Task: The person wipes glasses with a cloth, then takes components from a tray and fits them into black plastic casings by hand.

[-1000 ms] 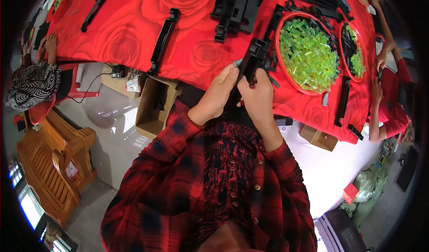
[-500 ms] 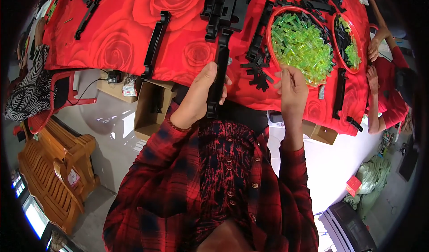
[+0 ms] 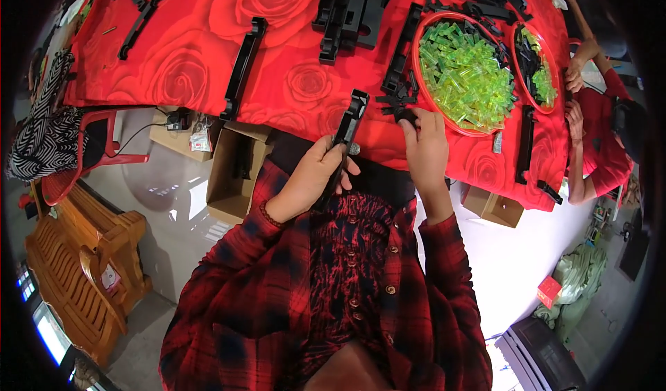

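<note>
My left hand is closed round a long, narrow black plastic part, held tilted in front of my body just off the table edge. Its far end has a notched, rounded shape. My right hand is at the table's front edge, thumb and fingers pinched on a small black plastic piece. More small black pieces lie in a loose pile beside those fingertips. Just right of that hand is a red-rimmed basket heaped with small, clear yellow-green pieces.
Long black parts lie on the red rose-patterned tablecloth, several stacked at the far middle. A second red-rimmed basket holds black and green pieces. Another person works at the right. A cardboard box stands below the left edge.
My left hand has drawn the long black part nearer and tilted it. My right hand has moved left from the basket's edge to the small black pieces.
</note>
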A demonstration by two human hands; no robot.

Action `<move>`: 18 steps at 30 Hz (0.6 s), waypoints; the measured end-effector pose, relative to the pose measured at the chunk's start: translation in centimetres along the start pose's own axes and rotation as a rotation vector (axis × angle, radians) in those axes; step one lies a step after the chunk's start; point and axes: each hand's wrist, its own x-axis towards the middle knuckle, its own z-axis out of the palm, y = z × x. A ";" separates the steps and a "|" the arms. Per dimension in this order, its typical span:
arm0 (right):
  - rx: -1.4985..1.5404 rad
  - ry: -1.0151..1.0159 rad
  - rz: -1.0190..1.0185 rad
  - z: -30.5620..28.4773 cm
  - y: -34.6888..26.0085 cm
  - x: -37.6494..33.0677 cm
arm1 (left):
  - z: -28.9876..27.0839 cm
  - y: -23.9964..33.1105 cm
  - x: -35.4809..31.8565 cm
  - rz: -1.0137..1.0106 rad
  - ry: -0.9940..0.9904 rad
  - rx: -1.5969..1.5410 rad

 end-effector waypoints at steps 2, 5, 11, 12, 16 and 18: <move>0.030 0.011 0.005 -0.1 0.1 0.4 | 0.0 -0.3 -0.1 0.000 -0.001 0.026; 0.104 0.051 -0.032 -0.1 0.9 1.0 | 0.2 -0.7 -0.3 0.039 -0.038 0.105; 0.406 -0.002 0.183 -0.4 1.0 0.9 | 0.1 -1.3 -0.9 0.030 -0.054 0.144; 0.435 -0.016 0.256 -0.4 0.9 1.0 | 0.1 -1.2 -1.0 0.023 -0.058 0.157; 0.671 -0.006 0.355 -0.3 0.7 1.5 | 0.2 -1.6 -1.3 0.014 -0.099 0.127; 0.750 -0.035 0.371 -0.6 0.9 1.8 | 0.2 -1.4 -1.7 0.019 -0.098 0.118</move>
